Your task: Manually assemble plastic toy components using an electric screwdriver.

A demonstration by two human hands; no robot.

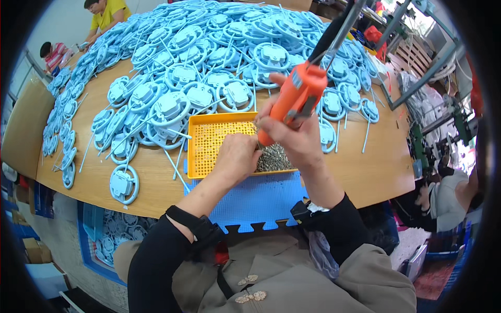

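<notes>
My right hand [297, 138] is wrapped round an orange power screwdriver [299, 94], held tilted above a shallow yellow perforated tray [209, 168]. The screwdriver's upper end points up and to the right, and its lower end is close to my left hand. My left hand [237, 155] is over the tray with its fingers curled together; what they hold, if anything, is hidden. A heap of small metal screws [273, 158] lies in the tray's right part, beside my left fingers. Beneath the tray's near edge is a blue foam mat [250, 198].
Light-blue steering-wheel-shaped plastic parts [169, 107] with thin rods pile high across the wooden table [151, 195]. One such part [124, 184] lies at the near left. Two people [107, 15] are at the far left. A blue crate [102, 266] of similar parts stands below the table.
</notes>
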